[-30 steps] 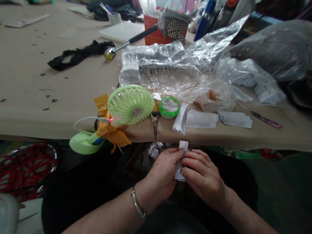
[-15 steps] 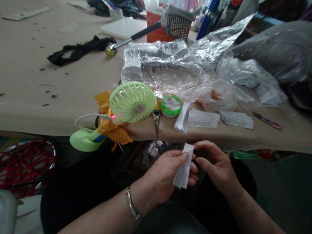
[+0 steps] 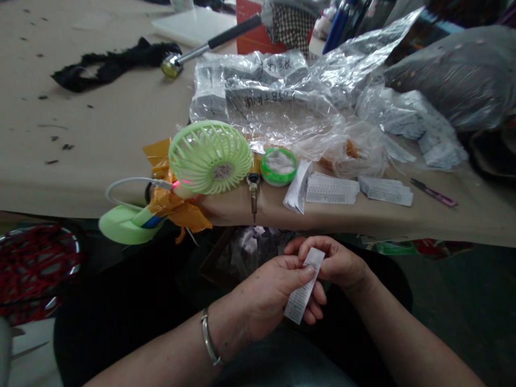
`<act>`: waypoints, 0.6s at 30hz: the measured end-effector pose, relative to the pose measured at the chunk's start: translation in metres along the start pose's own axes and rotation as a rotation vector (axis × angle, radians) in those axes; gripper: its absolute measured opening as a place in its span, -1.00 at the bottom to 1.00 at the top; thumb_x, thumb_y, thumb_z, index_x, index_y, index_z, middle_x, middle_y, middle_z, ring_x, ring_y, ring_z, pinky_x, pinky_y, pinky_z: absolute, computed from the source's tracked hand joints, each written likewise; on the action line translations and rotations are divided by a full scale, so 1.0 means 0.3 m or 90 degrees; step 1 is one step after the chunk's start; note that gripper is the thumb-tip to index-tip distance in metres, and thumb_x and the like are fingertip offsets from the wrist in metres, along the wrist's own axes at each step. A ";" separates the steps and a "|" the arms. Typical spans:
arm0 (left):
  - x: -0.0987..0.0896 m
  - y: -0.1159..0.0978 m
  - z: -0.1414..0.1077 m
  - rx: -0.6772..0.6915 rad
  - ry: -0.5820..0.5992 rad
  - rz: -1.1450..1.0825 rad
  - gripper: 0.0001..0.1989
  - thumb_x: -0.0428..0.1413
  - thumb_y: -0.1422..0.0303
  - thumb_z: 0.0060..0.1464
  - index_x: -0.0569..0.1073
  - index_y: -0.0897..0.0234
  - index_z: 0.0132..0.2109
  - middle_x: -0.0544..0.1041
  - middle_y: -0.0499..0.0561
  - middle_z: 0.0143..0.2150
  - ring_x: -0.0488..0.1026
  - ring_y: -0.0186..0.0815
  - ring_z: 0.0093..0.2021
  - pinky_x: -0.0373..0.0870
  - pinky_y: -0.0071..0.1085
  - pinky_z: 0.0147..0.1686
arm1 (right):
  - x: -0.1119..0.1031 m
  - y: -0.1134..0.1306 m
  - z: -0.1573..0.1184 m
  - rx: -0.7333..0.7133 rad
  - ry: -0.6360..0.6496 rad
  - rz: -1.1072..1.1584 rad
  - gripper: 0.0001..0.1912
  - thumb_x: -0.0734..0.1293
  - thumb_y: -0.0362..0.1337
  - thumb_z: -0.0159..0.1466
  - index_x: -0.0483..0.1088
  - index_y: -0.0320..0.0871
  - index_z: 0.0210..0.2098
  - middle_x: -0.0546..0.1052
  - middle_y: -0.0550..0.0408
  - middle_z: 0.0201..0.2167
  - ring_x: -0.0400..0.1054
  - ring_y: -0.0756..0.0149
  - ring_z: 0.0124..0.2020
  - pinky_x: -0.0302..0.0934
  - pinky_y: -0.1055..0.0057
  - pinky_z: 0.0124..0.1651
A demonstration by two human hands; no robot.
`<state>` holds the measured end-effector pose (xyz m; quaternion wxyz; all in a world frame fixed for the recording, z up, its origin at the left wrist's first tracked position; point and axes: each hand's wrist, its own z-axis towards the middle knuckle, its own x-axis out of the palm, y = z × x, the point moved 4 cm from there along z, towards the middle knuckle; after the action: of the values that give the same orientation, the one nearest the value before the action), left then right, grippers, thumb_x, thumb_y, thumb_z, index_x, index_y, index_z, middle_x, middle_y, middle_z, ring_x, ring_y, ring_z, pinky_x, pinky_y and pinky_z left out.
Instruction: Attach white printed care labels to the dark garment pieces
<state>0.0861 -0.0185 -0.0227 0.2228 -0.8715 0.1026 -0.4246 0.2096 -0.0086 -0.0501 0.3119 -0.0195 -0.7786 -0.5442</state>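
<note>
My left hand (image 3: 268,293), with a silver bangle at the wrist, grips printed paper labels (image 3: 299,302) between thumb and fingers. They are narrow white strips with lines of small text, tilted over my lap. My right hand (image 3: 341,263) is closed at their upper end, thumb and fingers pinching near the edge; its fingertips are partly hidden. Above my hands, on the table edge, lie a fanned stack of labels (image 3: 332,189), a second stack (image 3: 385,191) and a folded white strip bundle (image 3: 297,188).
A green fan (image 3: 209,156) is taped at the table edge, beside a downward-pointing soldering-iron-like tool (image 3: 253,196). A green tub of white fluff (image 3: 279,166), pink-handled tweezers (image 3: 435,192), clear plastic bags (image 3: 274,102) and a hammer-like tool (image 3: 209,45) lie on the table (image 3: 121,123).
My right hand has moved left and closed on the upper end of the labels. The strips now look lined up, where two lower ends showed before. The view has shifted slightly.
</note>
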 end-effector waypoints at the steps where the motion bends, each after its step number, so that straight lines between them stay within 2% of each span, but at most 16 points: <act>1: -0.002 0.001 0.001 0.007 0.001 0.003 -0.71 0.09 0.22 0.09 0.45 0.39 -0.42 0.44 0.01 -0.53 0.37 -0.45 -0.62 0.30 -0.54 -0.59 | 0.000 0.001 -0.001 -0.004 -0.001 -0.005 -0.68 0.54 -0.20 -0.04 0.51 -0.16 -0.31 0.51 -0.02 -0.06 0.47 0.21 -0.16 0.36 0.27 -0.10; 3: -0.007 -0.001 0.000 0.030 0.002 0.000 -0.73 0.07 0.24 0.12 0.44 0.38 -0.40 0.42 0.00 -0.53 0.38 -0.44 -0.61 0.30 -0.53 -0.58 | 0.000 0.009 -0.008 -0.021 -0.020 -0.039 -0.64 0.52 -0.17 -0.02 0.50 -0.13 -0.23 0.52 -0.02 -0.08 0.47 0.21 -0.16 0.37 0.27 -0.11; 6: -0.016 -0.010 -0.007 0.061 -0.008 -0.024 -0.78 0.07 0.26 0.12 0.43 0.35 -0.36 0.42 -0.03 -0.50 0.39 -0.44 -0.59 0.32 -0.52 -0.56 | 0.005 0.041 -0.032 -0.083 -0.105 -0.168 -0.56 0.46 -0.18 0.09 0.42 -0.04 -0.03 0.53 0.02 -0.08 0.47 0.26 -0.19 0.39 0.35 -0.18; 10: -0.029 -0.022 -0.012 0.086 -0.045 -0.032 -0.79 0.07 0.26 0.13 0.43 0.34 -0.35 0.42 -0.03 -0.49 0.40 -0.43 -0.57 0.31 -0.52 -0.55 | 0.053 0.107 -0.077 -0.210 -0.234 -0.524 -0.61 0.35 -0.27 0.23 0.34 -0.03 0.06 0.47 0.01 -0.01 0.39 0.23 -0.01 0.30 0.30 0.04; 13: -0.033 -0.024 -0.011 0.093 -0.056 -0.033 -0.78 0.07 0.27 0.13 0.44 0.36 -0.34 0.42 -0.03 -0.50 0.40 -0.43 -0.56 0.30 -0.52 -0.56 | 0.099 0.127 -0.090 -0.279 -0.255 -0.718 -0.63 0.30 -0.25 0.27 0.34 -0.11 0.07 0.44 -0.04 0.01 0.34 0.20 0.04 0.27 0.30 0.09; 18: -0.042 -0.023 -0.015 0.093 -0.065 -0.031 -0.79 0.08 0.28 0.13 0.44 0.37 -0.34 0.42 -0.03 -0.51 0.40 -0.44 -0.57 0.31 -0.54 -0.57 | 0.121 0.113 -0.087 -0.307 -0.254 -0.771 -0.66 0.27 -0.26 0.29 0.34 -0.12 0.06 0.44 -0.04 0.00 0.35 0.21 0.04 0.28 0.33 0.06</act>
<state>0.0746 -0.0092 -0.0259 0.2803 -0.8757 0.0387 -0.3913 0.2050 -0.0286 0.0021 -0.2105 0.2507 -0.5516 -0.7672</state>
